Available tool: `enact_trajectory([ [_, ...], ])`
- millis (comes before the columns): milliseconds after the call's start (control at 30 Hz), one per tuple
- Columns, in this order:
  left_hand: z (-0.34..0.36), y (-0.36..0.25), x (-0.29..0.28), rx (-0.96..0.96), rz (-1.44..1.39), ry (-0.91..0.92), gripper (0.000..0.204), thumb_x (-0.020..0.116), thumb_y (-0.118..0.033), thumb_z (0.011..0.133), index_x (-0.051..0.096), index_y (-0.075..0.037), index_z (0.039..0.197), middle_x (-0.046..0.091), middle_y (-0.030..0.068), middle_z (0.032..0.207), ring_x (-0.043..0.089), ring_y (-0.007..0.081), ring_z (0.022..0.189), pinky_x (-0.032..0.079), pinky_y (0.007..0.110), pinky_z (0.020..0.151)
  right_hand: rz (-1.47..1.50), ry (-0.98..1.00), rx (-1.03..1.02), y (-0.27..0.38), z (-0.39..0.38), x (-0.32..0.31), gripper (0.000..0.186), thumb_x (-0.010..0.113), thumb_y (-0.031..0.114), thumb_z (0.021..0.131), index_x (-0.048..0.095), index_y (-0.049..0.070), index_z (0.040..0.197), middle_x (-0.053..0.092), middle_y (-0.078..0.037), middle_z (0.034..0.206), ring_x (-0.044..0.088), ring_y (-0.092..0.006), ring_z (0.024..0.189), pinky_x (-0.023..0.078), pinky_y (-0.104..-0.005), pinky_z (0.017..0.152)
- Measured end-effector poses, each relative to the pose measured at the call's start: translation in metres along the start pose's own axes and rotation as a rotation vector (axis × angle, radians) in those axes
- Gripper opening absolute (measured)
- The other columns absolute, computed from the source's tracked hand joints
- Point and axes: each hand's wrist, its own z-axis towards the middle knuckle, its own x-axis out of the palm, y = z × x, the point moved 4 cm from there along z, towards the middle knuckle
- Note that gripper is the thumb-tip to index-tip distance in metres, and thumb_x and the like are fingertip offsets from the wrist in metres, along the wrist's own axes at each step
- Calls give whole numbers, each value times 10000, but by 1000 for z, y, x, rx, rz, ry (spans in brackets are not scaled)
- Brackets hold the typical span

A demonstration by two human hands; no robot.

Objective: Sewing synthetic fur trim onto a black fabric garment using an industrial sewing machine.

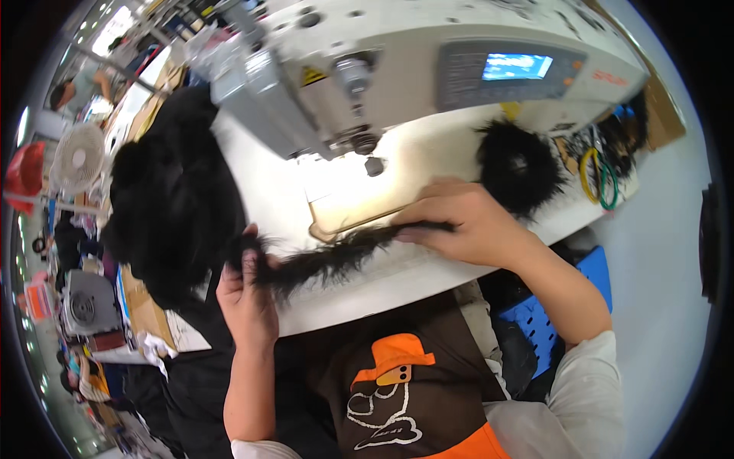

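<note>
Orange lettering [610, 79] is printed on the pale housing of the sewing machine [413, 38], to the right of a grey control panel [466, 76]. The panel carries a lit blue display [517, 66] (its characters are too small to tell). A yellow triangular warning label [312, 75] is fixed near the needle assembly [355, 88].

The black fur strip [329, 264] runs between the two hands, along the near edge of the white surface [267, 183], on the operator's side of the needle assembly. The left hand [252, 302] is clamped on its left end, thumb against fingers. The right hand [466, 222] is clamped on its right end, fingertips pressed together. Contact between strip and surface cannot be determined.

The strip is narrow and shaggy, with long loose fibres projecting along its length. A round black fur coil [520, 170], with a small central opening, lies just beyond the right hand. A large mass of black fur fabric [172, 199] is heaped beside the left hand. Yellow and green looped handles [608, 187] lie at the surface's right end.
</note>
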Motion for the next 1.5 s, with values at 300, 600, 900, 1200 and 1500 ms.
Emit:
enact_trajectory([
  [300,-3,23,1,-65,-170,37,217,655,-98,1062,587,-27,1255,667,36,1080,634,126,879,553,300,810,1713,-611,858,23,-17,42,293,762,9,903,668,110,1162,692,-27,957,650,-155,795,507,-347,664],
  [600,-9,14,6,-73,-154,92,113,657,-16,1040,569,-59,1097,672,27,1030,631,102,887,558,284,776,1892,-806,694,27,-18,68,250,645,101,1039,668,42,1281,733,-97,1119,687,-242,1041,558,-403,935],
  [900,15,-6,33,355,602,329,239,717,78,906,722,-11,1128,724,108,956,696,198,859,535,298,814,296,-159,565,21,7,24,163,679,-7,917,685,-45,1076,695,-134,928,679,-244,872,523,-327,832],
  [1200,46,-1,65,674,906,522,386,754,56,740,758,-88,1097,676,54,981,643,264,952,484,404,873,-183,-46,263,-6,34,30,280,774,35,801,710,41,1073,648,-105,981,630,-322,981,540,-427,852],
  [1500,54,0,77,671,1007,547,364,787,15,737,752,-93,1083,645,33,991,623,259,951,471,411,887,-225,115,239,-18,43,20,327,772,113,878,746,106,1204,721,-152,1125,650,-393,1080,511,-481,965],
])
